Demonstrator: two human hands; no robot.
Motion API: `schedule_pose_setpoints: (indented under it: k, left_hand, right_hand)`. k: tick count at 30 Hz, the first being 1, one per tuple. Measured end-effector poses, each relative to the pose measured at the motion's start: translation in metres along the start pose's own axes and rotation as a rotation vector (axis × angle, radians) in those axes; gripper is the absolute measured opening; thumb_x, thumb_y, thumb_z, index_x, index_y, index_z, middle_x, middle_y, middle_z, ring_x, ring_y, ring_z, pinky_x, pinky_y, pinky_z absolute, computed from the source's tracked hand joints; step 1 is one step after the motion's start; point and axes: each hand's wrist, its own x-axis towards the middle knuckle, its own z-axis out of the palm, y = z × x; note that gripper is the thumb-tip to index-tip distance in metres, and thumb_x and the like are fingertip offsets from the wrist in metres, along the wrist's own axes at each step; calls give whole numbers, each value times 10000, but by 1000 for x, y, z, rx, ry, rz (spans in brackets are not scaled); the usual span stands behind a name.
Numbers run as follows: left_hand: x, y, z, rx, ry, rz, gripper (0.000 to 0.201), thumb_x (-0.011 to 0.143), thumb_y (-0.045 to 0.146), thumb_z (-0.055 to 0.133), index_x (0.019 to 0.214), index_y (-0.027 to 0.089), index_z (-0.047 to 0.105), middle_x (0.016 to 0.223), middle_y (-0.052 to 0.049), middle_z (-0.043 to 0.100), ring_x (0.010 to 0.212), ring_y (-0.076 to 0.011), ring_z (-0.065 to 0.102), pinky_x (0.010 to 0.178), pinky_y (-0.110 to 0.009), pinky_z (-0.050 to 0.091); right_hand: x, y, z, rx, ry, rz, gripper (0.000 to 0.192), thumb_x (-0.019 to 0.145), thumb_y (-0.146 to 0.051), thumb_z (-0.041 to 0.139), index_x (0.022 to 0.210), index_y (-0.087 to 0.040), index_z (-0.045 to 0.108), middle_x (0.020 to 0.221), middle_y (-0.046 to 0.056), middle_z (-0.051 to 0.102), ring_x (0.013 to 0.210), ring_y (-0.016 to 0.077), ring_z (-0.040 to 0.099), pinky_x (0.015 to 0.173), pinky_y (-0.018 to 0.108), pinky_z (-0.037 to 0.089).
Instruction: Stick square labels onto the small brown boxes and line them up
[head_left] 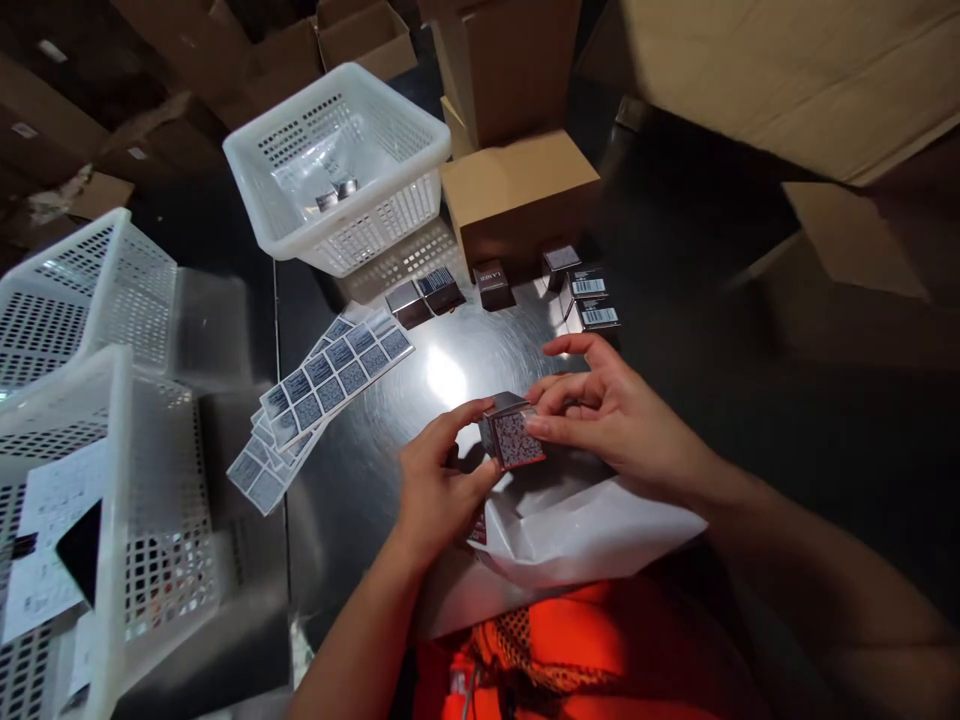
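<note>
My left hand [439,480] grips a small dark cube-shaped box [504,420] from its left side, above a shiny steel table [360,480]. My right hand [607,410] meets the box from the right, fingertips pressed on a printed label [517,440] covering its front face. Sheets of similar printed labels [330,375] lie fanned out to the left on the table. Several more small dark boxes [495,285] stand in a row at the far side, some showing barcodes [592,300]. A crumpled white sheet [585,530] lies under my hands at the near edge.
A white perforated basket [262,170] holding a clear bag with small boxes stands at the back. Two more white baskets [112,500] sit at the left. Brown cardboard cartons [517,190] crowd the back and right. An orange mesh vest [570,650] shows at the bottom.
</note>
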Motion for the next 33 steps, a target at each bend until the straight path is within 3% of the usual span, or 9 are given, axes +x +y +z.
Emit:
schedule_pose_setpoints:
  k: [28,33]
  left_hand:
    - [0,1,0,22,-15,-45,492,690,167,767,1167,281,731,1009,-4,757,685,-118,633,535,-188,437]
    - [0,3,1,28,-1,-32,463,699,189,774,1153,271,738,991,-3,760,612,-98,587,521,-192,429]
  right_hand:
    - [0,0,0,-45,20,22,688,669,-356,904,1153,-268,422,712,-65,660,802,209,714,741,334,605]
    - [0,0,3,-40,30,-12,675,682,-327,898,1152,-261,417,713,-62,664,871,220,722,778,341,612]
